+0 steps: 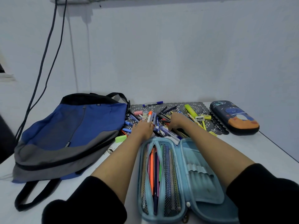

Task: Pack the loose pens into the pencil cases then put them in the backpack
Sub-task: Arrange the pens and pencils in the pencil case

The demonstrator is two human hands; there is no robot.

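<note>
On the white desk (242, 151), left hand (143, 128) and right hand (177, 120) reach into loose pens (163, 116) beyond the open light-blue fabric pencil case (191, 159); whether either grips anything cannot be told. Blue-grey fabric backpack (72, 126) tag reads "PUMA"; yellow highlighter (203, 118) label illegible.

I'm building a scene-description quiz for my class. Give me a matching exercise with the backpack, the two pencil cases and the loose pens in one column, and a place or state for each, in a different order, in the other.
Things
1. backpack
2. light blue pencil case
3. dark space-print pencil case
4. loose pens

Places and states
A. closed, at the far right of the table
B. heaped on the dark lace mat
C. lying flat on the left
D. lying open, nearest the camera

Pairs: 1-C, 2-D, 3-A, 4-B
</note>
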